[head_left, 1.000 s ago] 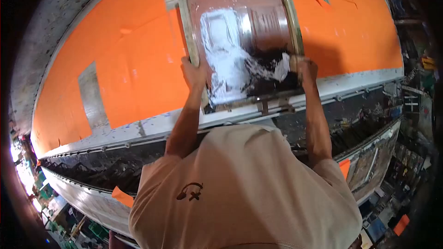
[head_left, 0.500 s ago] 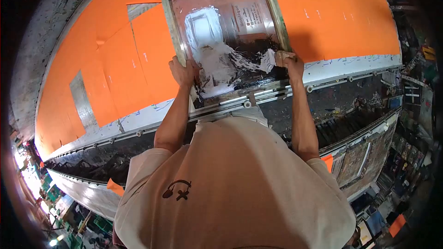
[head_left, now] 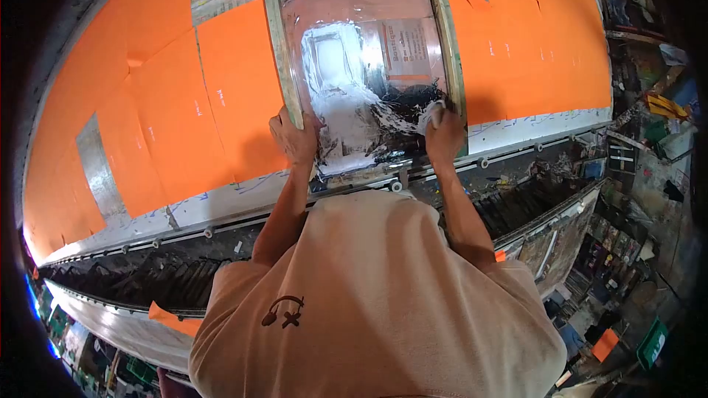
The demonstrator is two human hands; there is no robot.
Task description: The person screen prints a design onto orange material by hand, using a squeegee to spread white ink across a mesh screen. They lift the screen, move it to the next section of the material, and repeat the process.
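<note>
A wooden-framed screen point(head_left: 456, 51) stands over the orange sheeting, with white and black smears across its see-through mesh. My left hand point(head_left: 293, 137) is closed around the lower part of the frame's left side. Near the lower right inside corner of the frame, my right hand point(head_left: 445, 135) holds a whitish crumpled cloth point(head_left: 429, 115) against the smeared surface. Printed lettering on a paper point(head_left: 405, 48) shows through the upper right of the mesh.
Orange sheets point(head_left: 169, 110) cover the long surface on both sides of the frame. A metal rail with small rollers point(head_left: 209, 234) runs along its near edge. Below lies a dark rack point(head_left: 158, 278). Clutter and a green object point(head_left: 652, 343) are at the right.
My right hand has moved from the frame's right side inward onto the mesh with the cloth. My left hand stays on the frame. The view has shifted and turned slightly.
</note>
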